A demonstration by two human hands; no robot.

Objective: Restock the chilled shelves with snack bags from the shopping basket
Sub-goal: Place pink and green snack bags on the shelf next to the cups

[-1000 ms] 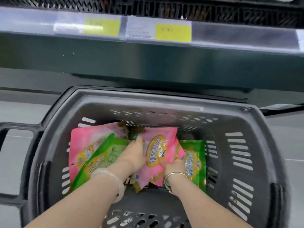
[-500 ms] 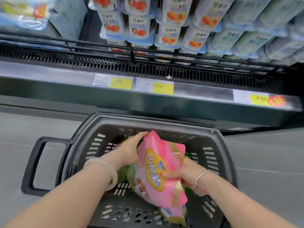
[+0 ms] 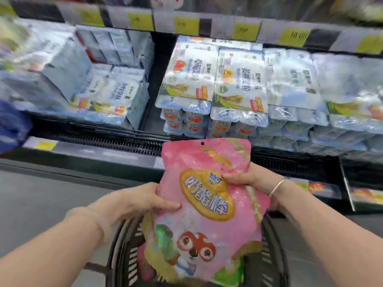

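**Pink bag held upright, chilled shelf lying at twelve o'clock**

A pink snack bag (image 3: 205, 204) is held upright between both hands above the shopping basket (image 3: 124, 251), its long axis running from six to twelve o'clock and its hang-hole edge uppermost. The left hand (image 3: 134, 200) grips the bag's nine-o'clock edge, fingers (image 3: 165, 205) curled across the front panel. The right hand (image 3: 248, 179) grips the three-o'clock edge slightly higher, fingers pressed onto the yellow label. At least one more bag appears to be carried behind the pink one; how many cannot be told.

The chilled shelf (image 3: 103, 139) lies beyond the bag's top edge, at twelve o'clock from both hands. It is stacked with wrapped yoghurt multipacks (image 3: 238, 96), with a dark gap (image 3: 154, 83) between stacks at eleven o'clock. That gap is judged the nearest free spot, and the left hand is the nearer to it. No bag is yet placed on the shelf, and the frame is motion-blurred.
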